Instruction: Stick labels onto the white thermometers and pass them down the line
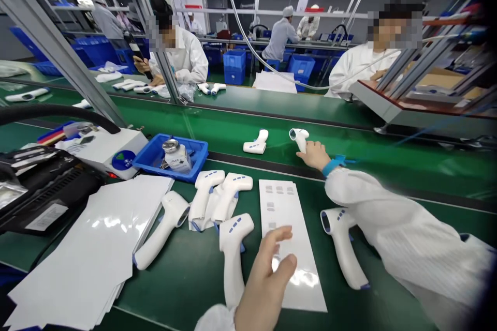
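Note:
My right hand (315, 155) reaches out over the green belt, its fingers closed round the handle of a white infrared thermometer (300, 137). Above a white sheet of small grey labels (298, 248) is my left hand (266, 279), fingers apart with nothing in them. Beside it on the left lies another infrared thermometer (233, 253) with blue buttons. Farther left, two more thermometers (205, 194) rest on a crumpled white wrapper, and one lies turned the other way (165, 230). Under my right forearm is a further thermometer (344, 248), partly covered by the sleeve.
One thermometer (256, 142) lies on the belt (217, 126). A blue tray (202, 158) holds a metal-capped bottle. A white paper stack (85, 248) and a white box-shaped device (112, 150) occupy the left. Co-workers in white sit across the belt. A metal post (58, 36) slants at upper left.

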`<state>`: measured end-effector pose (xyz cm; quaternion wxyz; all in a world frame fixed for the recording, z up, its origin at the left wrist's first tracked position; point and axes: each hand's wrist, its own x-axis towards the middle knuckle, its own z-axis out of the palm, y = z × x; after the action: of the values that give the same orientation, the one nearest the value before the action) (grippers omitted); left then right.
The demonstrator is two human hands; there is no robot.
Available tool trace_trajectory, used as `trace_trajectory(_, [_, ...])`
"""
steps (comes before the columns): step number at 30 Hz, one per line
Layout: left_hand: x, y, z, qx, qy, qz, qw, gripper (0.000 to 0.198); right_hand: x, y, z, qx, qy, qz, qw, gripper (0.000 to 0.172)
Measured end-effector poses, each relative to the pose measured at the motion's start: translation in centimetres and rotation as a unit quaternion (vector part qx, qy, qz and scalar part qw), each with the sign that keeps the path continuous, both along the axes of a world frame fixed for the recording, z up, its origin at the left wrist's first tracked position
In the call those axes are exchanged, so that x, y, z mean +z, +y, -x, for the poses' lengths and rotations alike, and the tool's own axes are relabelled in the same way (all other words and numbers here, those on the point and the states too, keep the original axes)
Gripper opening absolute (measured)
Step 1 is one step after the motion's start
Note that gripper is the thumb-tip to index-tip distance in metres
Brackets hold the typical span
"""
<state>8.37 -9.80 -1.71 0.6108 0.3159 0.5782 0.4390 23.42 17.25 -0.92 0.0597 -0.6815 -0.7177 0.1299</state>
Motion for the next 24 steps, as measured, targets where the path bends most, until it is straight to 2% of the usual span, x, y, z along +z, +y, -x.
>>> trace_trajectory(2, [-0.9,-0.3,0.1,0.056,0.011,-0.023,0.998,0.028,-0.2,2.7,1.6,0.033,-0.028,-0.035,0.998,0.041])
trace_trajectory(4, [-1.5,-0.2,0.5,0.078,0.012,-0.036,0.996,0.026,-0.6,4.1,4.3,0.102,-0.039,-0.049,0.993,0.039])
trace_trajectory(8, [-2.1,0.1,2.1,0.021,0.0,-0.023,1.0,0.035,-1.1,5.5,10.4,0.228,-0.028,-0.055,0.972,0.036])
trace_trajectory(10, [-2.3,0.2,2.9,0.006,-0.005,-0.023,1.0,0.04,-0.7,5.9,12.2,0.246,-0.017,-0.053,0.968,0.034])
trace_trajectory(13, [-2.6,0.3,3.7,0.038,-0.01,-0.032,0.999,0.043,0.1,5.1,12.6,0.238,0.0,-0.032,0.971,0.031])
trace_trajectory(16, [-2.5,0.8,3.6,0.115,-0.003,-0.053,0.992,0.058,0.6,0.9,10.6,0.216,0.033,0.012,0.976,0.032])
trace_trajectory(18, [-1.9,1.5,3.0,0.157,-0.008,-0.078,0.984,0.074,0.8,-4.1,8.5,0.209,0.071,0.041,0.974,0.032])
trace_trajectory(20, [-1.2,2.1,2.1,0.17,-0.04,-0.108,0.979,0.089,1.0,-10.4,6.3,0.219,0.127,0.07,0.965,0.026])
trace_trajectory(22, [-0.5,2.4,1.0,0.163,-0.088,-0.111,0.976,0.096,1.2,-16.6,4.6,0.235,0.318,0.153,0.906,0.024])
trace_trajectory(24, [-0.1,2.1,-0.1,0.161,-0.106,-0.087,0.977,0.089,1.2,-21.8,3.4,0.197,0.424,0.228,0.854,0.044])
